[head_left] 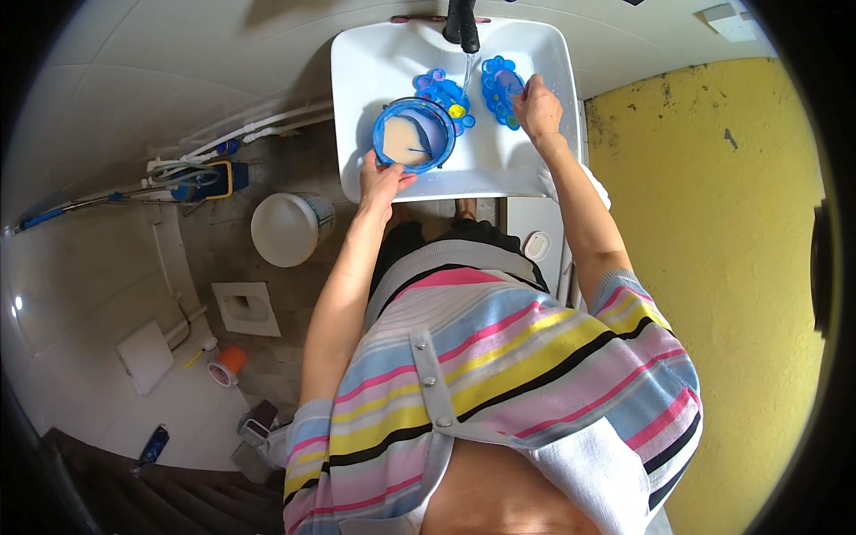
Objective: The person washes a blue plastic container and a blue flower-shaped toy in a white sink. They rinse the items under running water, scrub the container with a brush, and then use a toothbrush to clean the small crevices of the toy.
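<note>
In the head view, the right hand (538, 109) has its fingers at the right edge of a blue scalloped tray (499, 100), inside a white sink (499, 183); whether they pinch it or only touch it, I cannot tell. The tray's long axis runs mostly front to back, its far end leaning slightly left. The left hand (383, 183), well apart from the right, has its fingers spread along the near left side of a round blue-rimmed tub (403, 141) of cloudy beige liquid; how firmly they grip is unclear. The tub's mouth faces up. A second blue tray (439, 92) slants from far left to near right, partly hidden by the tub. Water falls beside it from the black tap (467, 34). White sink surface shows between the first tray and the front and right rims; the tub sits nearer the left rim.
</note>
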Demonstrator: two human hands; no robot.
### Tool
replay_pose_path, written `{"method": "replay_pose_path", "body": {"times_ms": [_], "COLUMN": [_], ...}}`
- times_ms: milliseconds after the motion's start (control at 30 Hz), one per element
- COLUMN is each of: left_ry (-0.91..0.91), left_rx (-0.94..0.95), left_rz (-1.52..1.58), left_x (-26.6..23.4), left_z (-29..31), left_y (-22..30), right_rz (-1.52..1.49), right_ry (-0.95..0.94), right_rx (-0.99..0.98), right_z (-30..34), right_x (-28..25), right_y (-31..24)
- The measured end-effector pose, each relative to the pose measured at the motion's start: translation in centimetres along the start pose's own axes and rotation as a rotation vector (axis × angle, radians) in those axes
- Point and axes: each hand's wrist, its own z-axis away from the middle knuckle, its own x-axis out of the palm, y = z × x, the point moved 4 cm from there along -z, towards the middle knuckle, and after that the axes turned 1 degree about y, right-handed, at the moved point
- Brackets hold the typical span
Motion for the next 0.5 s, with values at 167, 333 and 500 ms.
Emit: {"method": "replay_pose_path", "body": {"times_ms": [167, 333, 500], "left_ry": [0.021, 0.101, 0.181], "left_rx": [-0.004, 0.017, 0.065], "left_rz": [0.004, 0.016, -0.011], "left_x": [0.3, 0.1, -0.7], "left_z": [-0.1, -0.1, -0.6], "left_y": [0.0, 0.2, 0.2], "right_rz": [-0.134, -0.251, -0.01], "right_ry": [-0.057, -0.189, -0.325], "right_rx": [0.028, 0.198, 0.161], "right_z": [0.4, 0.6, 0.1], "right_x": [5.1, 7.1, 6.9], "right_y": [1.0, 1.7, 2.5]}}
